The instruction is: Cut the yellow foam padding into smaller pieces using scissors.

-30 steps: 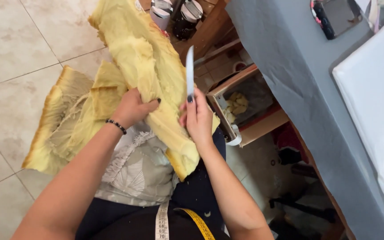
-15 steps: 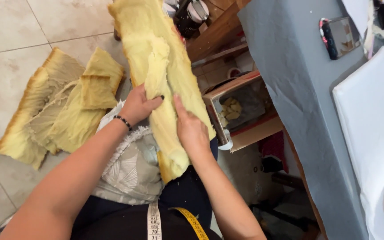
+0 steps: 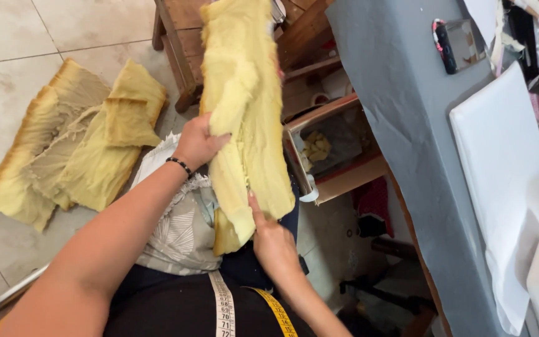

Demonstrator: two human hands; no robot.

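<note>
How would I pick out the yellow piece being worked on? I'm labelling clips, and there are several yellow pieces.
Start at the grey-covered table on the right; just left of it, above the person's lap, hangs a long pale yellow fibrous strip. The left hand grips its edge and the right hand touches its lower end. Unlike the flat yellow pieces on the tiled floor, it is lifted and held.

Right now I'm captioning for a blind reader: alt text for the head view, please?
Both hands hold a long yellow fibrous sheet: left hand grips its edge, right hand its lower end. More yellow sheets lie on the tiled floor.
</note>
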